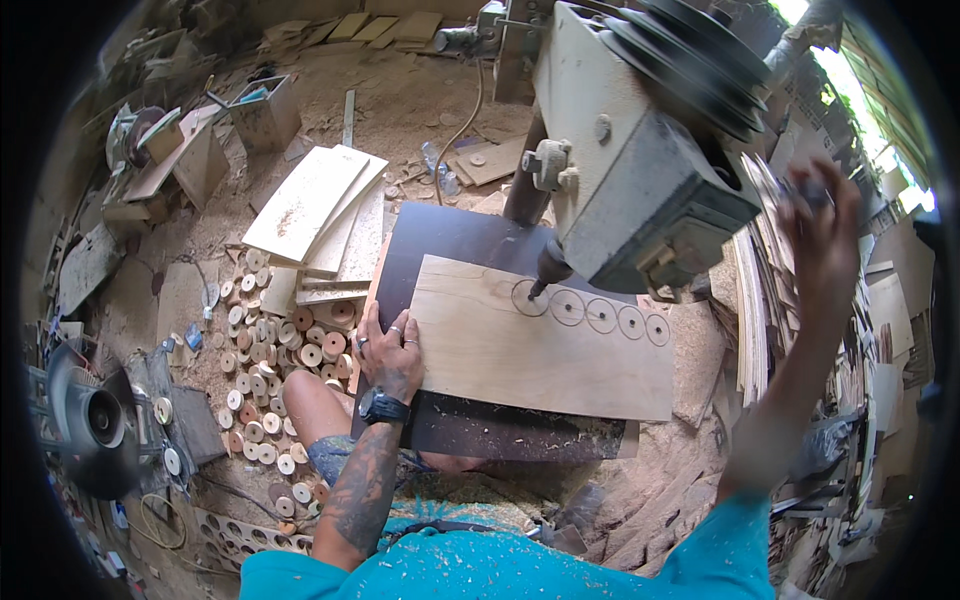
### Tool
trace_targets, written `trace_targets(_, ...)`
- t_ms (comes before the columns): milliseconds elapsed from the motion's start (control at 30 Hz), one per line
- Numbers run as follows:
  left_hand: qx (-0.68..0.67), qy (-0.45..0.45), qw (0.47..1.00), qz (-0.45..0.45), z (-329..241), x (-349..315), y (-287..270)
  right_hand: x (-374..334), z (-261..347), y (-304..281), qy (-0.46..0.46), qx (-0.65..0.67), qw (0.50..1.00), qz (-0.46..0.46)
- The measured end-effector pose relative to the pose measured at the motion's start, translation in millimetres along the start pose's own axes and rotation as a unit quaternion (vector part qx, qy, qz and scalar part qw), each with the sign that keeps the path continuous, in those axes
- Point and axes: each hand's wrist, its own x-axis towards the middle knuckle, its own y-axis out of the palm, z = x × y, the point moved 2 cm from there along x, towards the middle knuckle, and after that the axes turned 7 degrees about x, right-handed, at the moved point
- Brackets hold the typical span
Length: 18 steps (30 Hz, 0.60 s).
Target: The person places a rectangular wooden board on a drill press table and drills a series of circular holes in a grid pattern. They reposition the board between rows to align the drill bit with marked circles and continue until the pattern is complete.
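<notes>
- Left hand (390, 358): palm down, fingers slightly apart, at wooden board (540, 365) left edge.
- Right hand (828, 215): raised, blurred; can't tell if clamped on anything.
- Wooden board: flat on dark panel (470, 425), five circles (601, 316) along far side.
- Drill chuck (552, 264): at leftmost circle.
- Wooden discs (312, 355): heaped left of panel.
- Pale boards (305, 205): stacked beyond discs.

Right hand (830, 225): blurred; the dark item (815, 193) at its fingers is not identifiable, nor is the grip. Pulley stack (690, 65), left of and above those fingers: blurred, cut off by the upper edge. Dark board (480, 430), right of the left hand (390, 358) and its fingers: middle hidden beneath the plywood panel (540, 360). Drill bit (537, 291), farther right: tip too small to confirm contact. Teal shirt (500, 570), below both hands' fingers: cut off by the lower edge.
</notes>
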Motion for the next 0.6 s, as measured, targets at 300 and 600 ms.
trace_targets(300, 0.057, 0.043, 0.997, -0.016, -13, -9, -1, 182, -84, 14, 0.043, -0.055, 0.987, 0.146)
trace_targets(600, 0.021, 0.039, 0.999, 0.024, -42, -27, 16, 191, -94, 1, 0.051, -0.055, 0.986, 0.148)
